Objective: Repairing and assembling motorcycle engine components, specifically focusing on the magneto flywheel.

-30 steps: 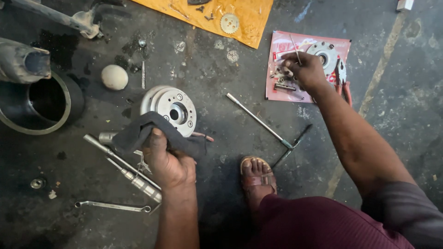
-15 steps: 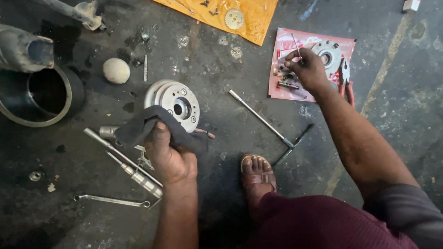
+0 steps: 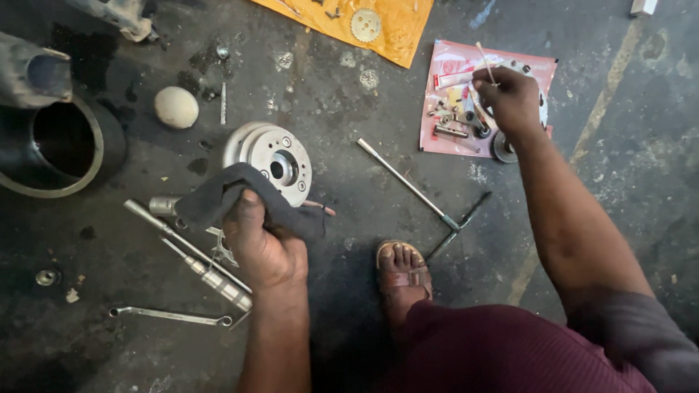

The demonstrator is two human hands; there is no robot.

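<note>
My left hand [image 3: 261, 244] grips a dark grey rag [image 3: 218, 198] draped against a round metal drum part [image 3: 273, 156] that lies on the oily floor. My right hand [image 3: 510, 98] reaches to a pink plastic sheet [image 3: 451, 65] strewn with small metal parts and pinches a thin pale stick [image 3: 485, 62] between its fingertips. A small round metal part [image 3: 502, 148] lies just under that wrist. My sandalled foot [image 3: 402, 273] rests between the two arms.
A T-handle wrench [image 3: 419, 193] lies in the middle. Socket tools [image 3: 200, 262] and a flat spanner [image 3: 171, 315] lie at the left. A black cylinder [image 3: 65, 149] and a pale egg-shaped object [image 3: 176, 107] sit at upper left. An orange sheet [image 3: 364, 22] with a gear is at the top.
My right hand has lifted slightly off the parts on the pink sheet, with the thin stick now raised in its fingers. My left hand stays on the rag at the drum.
</note>
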